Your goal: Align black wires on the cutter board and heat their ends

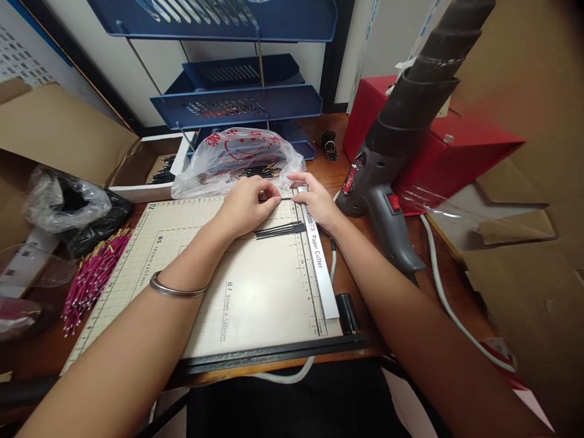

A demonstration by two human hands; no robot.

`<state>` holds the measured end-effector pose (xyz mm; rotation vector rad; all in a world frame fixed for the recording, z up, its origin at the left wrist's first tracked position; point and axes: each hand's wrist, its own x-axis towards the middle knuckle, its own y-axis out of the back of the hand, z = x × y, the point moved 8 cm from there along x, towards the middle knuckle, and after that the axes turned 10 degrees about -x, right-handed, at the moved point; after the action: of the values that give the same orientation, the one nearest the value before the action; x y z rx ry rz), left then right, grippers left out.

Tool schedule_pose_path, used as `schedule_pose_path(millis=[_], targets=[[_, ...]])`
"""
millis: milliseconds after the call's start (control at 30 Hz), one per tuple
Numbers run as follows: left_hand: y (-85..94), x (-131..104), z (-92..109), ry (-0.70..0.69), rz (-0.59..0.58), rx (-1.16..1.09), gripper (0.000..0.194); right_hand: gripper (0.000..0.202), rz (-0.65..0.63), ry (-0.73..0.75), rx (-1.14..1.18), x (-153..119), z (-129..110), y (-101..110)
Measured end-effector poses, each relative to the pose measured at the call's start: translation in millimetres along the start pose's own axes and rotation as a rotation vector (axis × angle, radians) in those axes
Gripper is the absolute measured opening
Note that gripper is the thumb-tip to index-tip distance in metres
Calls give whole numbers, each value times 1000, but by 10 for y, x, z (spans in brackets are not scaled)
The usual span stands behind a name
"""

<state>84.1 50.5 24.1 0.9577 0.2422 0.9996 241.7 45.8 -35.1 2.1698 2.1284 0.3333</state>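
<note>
The paper cutter's board (pixel 255 286) lies in front of me, with a white strip lettered "Paper Cutter" (pixel 322 264) along its right side. My left hand (pixel 249 205) is over the board's far part, thumb and fingers pinched together. From its fingertips a thin black strand (pixel 286 199) reaches toward the strip. My right hand (pixel 317 201) is at the strip's far end; its index finger and thumb are apart, the thumb tip close to the strand's end. Several similar black strands (pixel 278 230) lie side by side on the board, just below my hands.
Behind the board sits a clear plastic bag (pixel 237 149) with dark strands inside. A heat gun (pixel 387 164) stands at right before a red box (pixel 469 140). Magenta strands with gold ends (pixel 95 277) are heaped at left. Blue shelf trays (pixel 241 106) rise behind.
</note>
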Motion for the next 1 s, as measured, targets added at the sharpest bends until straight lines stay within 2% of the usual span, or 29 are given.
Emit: schedule_pose_path(millis=[1000], targets=[[36,-14,3,22,7,-15,21,56,24,17,-1,35,58,12]])
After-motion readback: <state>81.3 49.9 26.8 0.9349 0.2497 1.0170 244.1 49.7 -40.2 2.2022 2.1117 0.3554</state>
